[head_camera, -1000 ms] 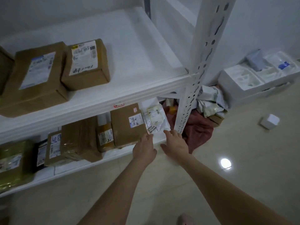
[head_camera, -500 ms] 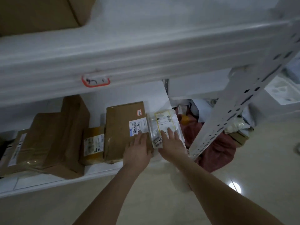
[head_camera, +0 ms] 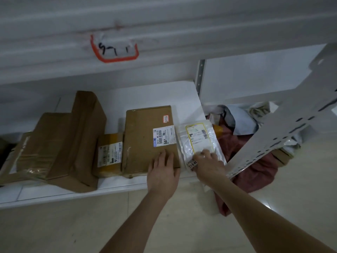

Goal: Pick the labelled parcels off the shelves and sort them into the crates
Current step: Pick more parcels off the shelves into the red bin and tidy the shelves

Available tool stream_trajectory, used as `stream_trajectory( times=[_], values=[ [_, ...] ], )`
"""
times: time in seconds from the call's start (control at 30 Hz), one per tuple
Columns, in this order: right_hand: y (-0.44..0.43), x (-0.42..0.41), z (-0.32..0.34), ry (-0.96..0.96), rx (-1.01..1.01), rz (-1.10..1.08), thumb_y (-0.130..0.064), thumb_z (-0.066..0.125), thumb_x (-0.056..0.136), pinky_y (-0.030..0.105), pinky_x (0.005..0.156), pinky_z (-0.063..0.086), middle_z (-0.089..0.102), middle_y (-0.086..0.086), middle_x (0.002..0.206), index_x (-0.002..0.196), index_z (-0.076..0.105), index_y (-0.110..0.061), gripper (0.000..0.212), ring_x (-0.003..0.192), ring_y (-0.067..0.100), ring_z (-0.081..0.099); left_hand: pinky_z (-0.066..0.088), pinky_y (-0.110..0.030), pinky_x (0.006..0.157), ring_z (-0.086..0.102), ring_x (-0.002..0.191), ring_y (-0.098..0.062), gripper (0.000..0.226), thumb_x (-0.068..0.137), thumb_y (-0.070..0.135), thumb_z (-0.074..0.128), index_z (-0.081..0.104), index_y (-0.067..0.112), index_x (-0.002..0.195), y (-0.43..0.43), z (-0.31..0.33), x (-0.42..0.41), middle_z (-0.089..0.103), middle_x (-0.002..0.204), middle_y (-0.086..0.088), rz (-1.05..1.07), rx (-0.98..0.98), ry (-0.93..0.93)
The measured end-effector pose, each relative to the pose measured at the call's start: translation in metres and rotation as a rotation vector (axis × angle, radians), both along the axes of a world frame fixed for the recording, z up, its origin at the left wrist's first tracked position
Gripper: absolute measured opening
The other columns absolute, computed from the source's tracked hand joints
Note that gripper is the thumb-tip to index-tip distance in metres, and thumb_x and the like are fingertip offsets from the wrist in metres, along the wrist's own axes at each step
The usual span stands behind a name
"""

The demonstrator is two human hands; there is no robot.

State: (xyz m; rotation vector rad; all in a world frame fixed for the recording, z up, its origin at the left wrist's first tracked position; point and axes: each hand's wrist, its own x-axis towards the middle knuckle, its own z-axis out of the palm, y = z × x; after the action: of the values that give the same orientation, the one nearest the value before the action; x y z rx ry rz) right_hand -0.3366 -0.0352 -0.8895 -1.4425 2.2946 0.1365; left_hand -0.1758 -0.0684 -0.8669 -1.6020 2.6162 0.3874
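A flat brown cardboard parcel (head_camera: 145,136) with a white barcode label lies on the low white shelf (head_camera: 116,187). My left hand (head_camera: 162,172) rests on its near right corner, fingers straight on top and thumb at the edge. Just right of it lies a clear plastic bag parcel (head_camera: 197,137) with a yellow-edged label. My right hand (head_camera: 207,165) grips the bag's near end with curled fingers.
More brown boxes (head_camera: 73,143) and a small yellow-taped box (head_camera: 109,152) stand to the left on the same shelf. The upper shelf's front beam (head_camera: 164,33) hangs overhead with a red-marked tag. A perforated upright (head_camera: 284,128) slants at right, a red cloth heap (head_camera: 255,161) behind it.
The view has come closer and lower under the upper shelf. Both hands reached onto the low shelf; the right hand's fingers curled onto the bag's near end, the left settled on the brown parcel.
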Motion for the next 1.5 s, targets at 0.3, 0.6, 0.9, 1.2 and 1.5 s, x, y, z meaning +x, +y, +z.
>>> stream_trajectory(
  times=[0.3,0.6,0.9,1.2,1.5],
  values=[
    [-0.033,0.053,0.033,-0.268,-0.104,-0.160,-0.060,0.046,0.090,0.043,0.097,0.041,0.051,0.006,0.133,0.137,0.038,-0.017,0.064,0.131,0.030,0.035,0.042,-0.042,0.097,0.042,0.129,-0.032,0.054,0.092,0.024,0.055,0.038,0.008,0.141,-0.020,0.029,0.052,0.039,0.144,-0.014,0.451,-0.057,0.201],
    [-0.037,0.063,0.026,-0.502,-0.139,-0.376,-0.045,0.064,0.082,0.042,0.092,0.049,0.064,0.005,0.110,0.110,0.062,-0.018,0.040,0.112,0.029,0.054,0.040,-0.042,0.104,0.040,0.131,-0.033,0.052,0.093,0.019,0.053,0.040,0.002,0.140,-0.028,0.016,0.062,0.038,0.144,-0.018,0.674,0.179,0.277],
    [-0.016,0.070,0.051,-0.740,-0.357,-0.509,-0.013,0.060,0.087,0.031,0.089,0.049,0.067,0.004,0.106,0.113,0.064,-0.011,0.026,0.101,0.022,0.062,0.030,-0.041,0.112,0.032,0.137,-0.029,0.045,0.095,0.023,0.053,0.048,0.007,0.137,-0.020,0.008,0.066,0.044,0.143,-0.012,0.491,0.158,0.232],
    [-0.009,0.071,0.054,-0.534,-0.451,-0.345,-0.013,0.055,0.088,0.031,0.089,0.047,0.070,0.006,0.108,0.106,0.069,-0.019,0.023,0.105,0.026,0.061,0.031,-0.039,0.111,0.035,0.138,-0.020,0.035,0.096,0.025,0.048,0.059,0.028,0.130,0.000,0.005,0.029,0.038,0.150,-0.004,0.218,0.281,0.254],
    [0.002,0.071,0.046,-0.129,-0.253,-0.131,-0.031,0.059,0.085,0.038,0.109,0.031,0.031,0.006,0.147,0.135,0.046,-0.023,0.052,0.136,0.030,0.026,0.038,-0.031,0.107,0.034,0.139,-0.019,0.050,0.097,0.026,0.048,0.035,0.024,0.145,0.007,0.031,0.081,0.019,0.157,0.001,0.304,0.132,0.184]
  ],
)
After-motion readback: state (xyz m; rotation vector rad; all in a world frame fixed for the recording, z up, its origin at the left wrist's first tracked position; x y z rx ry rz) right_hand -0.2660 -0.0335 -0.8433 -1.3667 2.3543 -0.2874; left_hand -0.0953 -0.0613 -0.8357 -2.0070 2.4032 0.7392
